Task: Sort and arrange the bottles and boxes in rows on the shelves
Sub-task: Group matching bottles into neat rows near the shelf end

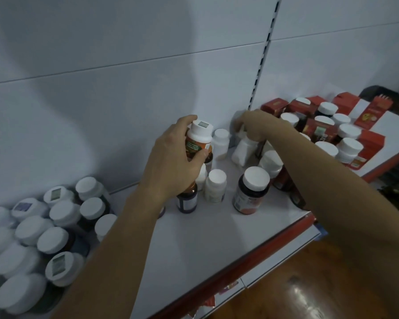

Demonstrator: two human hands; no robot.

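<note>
Both bare forearms reach forward from the lower edge. The left hand [171, 162] is raised, fingers and thumb curled in a grip, back of the hand toward the camera. The right hand [255, 127] reaches farther, palm down, fingers closed in a grasp.

Orange-label bottle [198, 143] with a white cap sits mid-frame, held up off the shelf [194, 245], roughly upright. Right of it a plain white bottle [243, 151] is tipped over at an angle near the back wall, gripped at the top. Another white one [221, 143] stands upright between them. Lower down there's a small white bottle [215, 185], a dark one with a red label [251, 191], and an amber one [187, 199], all upright. White-capped cluster [46, 231] packs the lower left. Red boxes [364, 139] mixed with bottles fill the upper right.
</note>
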